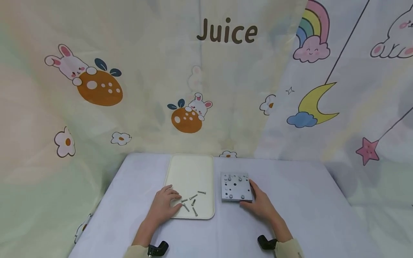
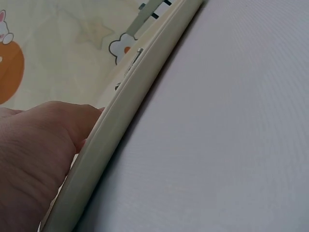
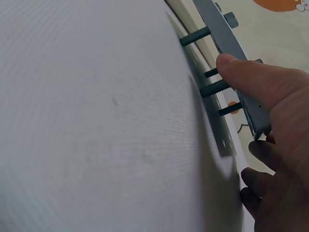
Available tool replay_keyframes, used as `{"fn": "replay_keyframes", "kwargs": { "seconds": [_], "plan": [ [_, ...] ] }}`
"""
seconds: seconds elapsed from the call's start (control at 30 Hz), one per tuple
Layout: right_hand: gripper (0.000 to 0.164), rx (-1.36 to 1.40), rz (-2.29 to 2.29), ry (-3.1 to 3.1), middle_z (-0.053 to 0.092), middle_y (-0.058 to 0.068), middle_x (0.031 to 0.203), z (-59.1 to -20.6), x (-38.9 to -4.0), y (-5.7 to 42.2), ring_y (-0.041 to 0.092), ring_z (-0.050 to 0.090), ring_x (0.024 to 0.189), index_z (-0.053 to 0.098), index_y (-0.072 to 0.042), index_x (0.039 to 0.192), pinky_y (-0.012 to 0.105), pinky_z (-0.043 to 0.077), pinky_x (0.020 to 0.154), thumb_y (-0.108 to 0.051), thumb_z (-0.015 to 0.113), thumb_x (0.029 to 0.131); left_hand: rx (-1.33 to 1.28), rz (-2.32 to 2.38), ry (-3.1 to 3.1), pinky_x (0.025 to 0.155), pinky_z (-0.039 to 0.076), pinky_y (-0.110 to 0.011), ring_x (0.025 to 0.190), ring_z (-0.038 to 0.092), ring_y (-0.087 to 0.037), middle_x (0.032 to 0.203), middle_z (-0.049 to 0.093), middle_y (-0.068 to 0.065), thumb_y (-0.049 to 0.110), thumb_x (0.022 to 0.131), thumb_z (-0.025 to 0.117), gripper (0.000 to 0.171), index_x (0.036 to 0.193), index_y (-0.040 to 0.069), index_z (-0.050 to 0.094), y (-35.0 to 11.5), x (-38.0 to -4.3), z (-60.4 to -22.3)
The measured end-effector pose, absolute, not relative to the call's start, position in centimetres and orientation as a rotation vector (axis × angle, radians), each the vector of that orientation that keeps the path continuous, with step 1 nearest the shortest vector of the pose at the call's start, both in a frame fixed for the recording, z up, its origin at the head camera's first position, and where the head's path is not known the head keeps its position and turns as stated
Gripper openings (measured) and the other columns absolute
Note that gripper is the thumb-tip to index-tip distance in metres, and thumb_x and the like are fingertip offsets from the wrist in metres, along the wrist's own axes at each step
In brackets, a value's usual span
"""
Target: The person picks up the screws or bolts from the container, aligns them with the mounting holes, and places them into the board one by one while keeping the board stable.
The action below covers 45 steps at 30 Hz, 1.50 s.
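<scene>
Over the left part of a cream tray is my left hand, fingers loosely bent and spread. Its thumb and fingertips come close to several small metal screws scattered on the tray floor. In the left wrist view the tray's rim hides the fingertips. My right hand grips a square grey metal plate by its right side and near corner, thumb at the near edge. Bolt heads and holes show on the plate's top. Beneath it, threaded bolts stick out toward the table in the right wrist view.
A white cloth covers the table. The tray lies left of the plate, with a narrow strip of cloth between them. Behind the table hangs a printed curtain. A black wrist device sits at each sleeve.
</scene>
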State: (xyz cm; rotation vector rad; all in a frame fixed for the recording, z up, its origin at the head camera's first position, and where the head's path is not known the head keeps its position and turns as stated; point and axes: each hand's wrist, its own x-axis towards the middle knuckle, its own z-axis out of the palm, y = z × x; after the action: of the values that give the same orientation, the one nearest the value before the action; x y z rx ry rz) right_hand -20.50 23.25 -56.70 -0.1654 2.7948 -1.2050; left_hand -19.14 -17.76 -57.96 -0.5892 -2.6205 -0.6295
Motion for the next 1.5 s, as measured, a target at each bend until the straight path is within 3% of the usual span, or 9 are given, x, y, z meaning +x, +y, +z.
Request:
{"fn": "replay_keyframes", "kwargs": {
  "seconds": [0.2,0.47,0.63,0.9,1.17,1.5],
  "plan": [
    [0.114,-0.186,-1.242,2.824,0.027,0.014,0.156,-57.8,-20.3,23.3,0.034,0.022,0.143,0.018,-0.011,0.155,0.051,0.021,0.113,-0.053,0.082,0.07,-0.564,-0.639,-2.637,0.087,0.046,-0.044,0.104,0.056,-0.022,0.095,0.065,0.007,0.027,0.071,0.086,0.024,0.09,0.018,0.077,-17.5,-18.9,-58.6],
    [0.113,-0.2,-1.349,2.84,0.03,0.014,0.154,-58.4,-20.6,23.5,0.035,0.024,0.142,0.023,-0.01,0.153,0.052,0.021,0.112,-0.051,0.085,0.068,-0.58,-0.61,-2.635,0.084,0.047,-0.042,0.098,0.057,-0.022,0.092,0.062,0.008,0.028,0.075,0.084,0.013,0.083,0.021,0.079,-17.2,-19.6,-58.6],
    [0.112,-0.23,-1.409,2.815,0.028,0.012,0.155,-58.1,-20.7,23.3,0.032,0.023,0.143,0.023,-0.011,0.154,0.05,0.02,0.113,-0.053,0.084,0.069,-0.527,-0.64,-2.617,0.089,0.046,-0.047,0.104,0.057,-0.025,0.09,0.065,0.009,0.022,0.071,0.087,0.011,0.077,0.021,0.078,-17.1,-19.8,-58.1],
    [0.113,-0.182,-1.398,2.786,0.028,0.013,0.155,-58.6,-20.6,23.6,0.032,0.022,0.143,0.022,-0.013,0.154,0.049,0.019,0.113,-0.054,0.083,0.069,-0.534,-0.779,-2.607,0.1,0.041,-0.044,0.111,0.056,-0.026,0.094,0.066,0.007,0.017,0.074,0.085,0.013,0.081,0.02,0.075,-16.9,-20.1,-58.5],
    [0.111,-0.213,-1.394,2.803,0.036,0.016,0.151,-58.7,-20.7,24.1,0.034,0.027,0.14,0.022,-0.015,0.154,0.053,0.021,0.112,-0.053,0.082,0.07,-0.572,-0.911,-2.59,0.106,0.035,-0.039,0.119,0.051,-0.023,0.099,0.064,0.009,0.023,0.085,0.077,0.007,0.089,0.021,0.071,-15.7,-20.9,-56.7],
    [0.107,-0.251,-1.356,2.825,0.037,0.017,0.15,-58.6,-20.6,23.8,0.038,0.03,0.138,0.022,-0.014,0.154,0.056,0.021,0.11,-0.048,0.083,0.073,-0.686,-0.812,-2.628,0.103,0.04,-0.037,0.122,0.05,-0.022,0.105,0.065,0.004,0.027,0.089,0.072,0.008,0.089,0.019,0.072,-12.8,-22.5,-53.7]
  ]
}}
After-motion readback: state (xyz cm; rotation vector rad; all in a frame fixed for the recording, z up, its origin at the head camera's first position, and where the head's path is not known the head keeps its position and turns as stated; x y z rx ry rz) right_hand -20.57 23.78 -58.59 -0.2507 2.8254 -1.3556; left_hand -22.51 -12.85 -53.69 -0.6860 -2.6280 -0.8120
